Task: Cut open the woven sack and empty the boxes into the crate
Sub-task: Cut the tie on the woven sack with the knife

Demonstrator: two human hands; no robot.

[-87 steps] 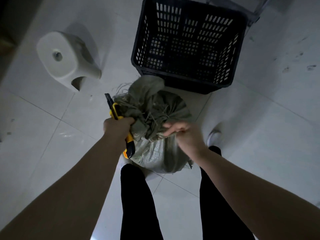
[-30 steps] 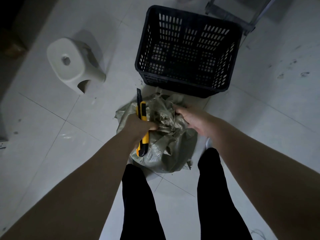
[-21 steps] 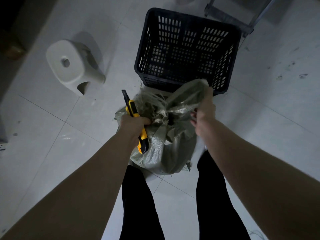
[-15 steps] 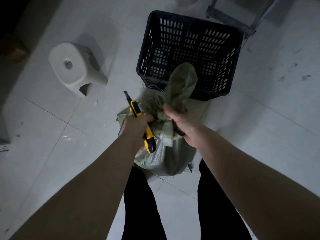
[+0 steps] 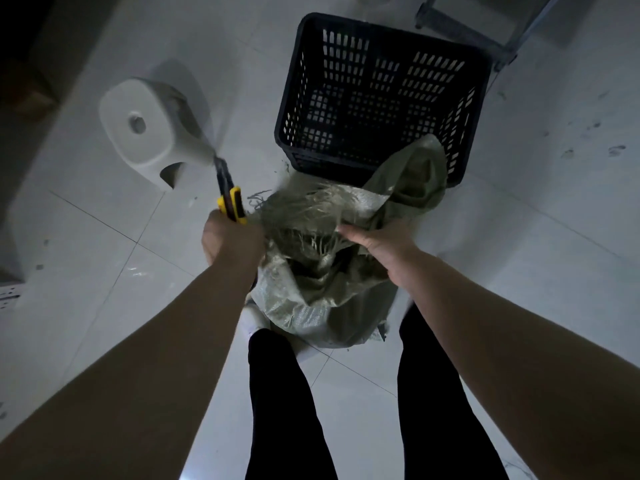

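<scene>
My left hand (image 5: pixel 231 239) clenches the knife (image 5: pixel 232 202) beside the crumpled, frayed-open sack (image 5: pixel 311 306) just before the crate (image 5: pixel 329 165); whether my right hand (image 5: pixel 379 245) grasps it, I cannot tell.

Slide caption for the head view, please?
Left hand grips yellow utility knife; right hand rests on frayed green woven sack.

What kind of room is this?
Probably a storeroom or back work area, though I can't be sure: a pale tiled floor, a black plastic crate and a woven sack standing on it, with a small white stool beside.
</scene>
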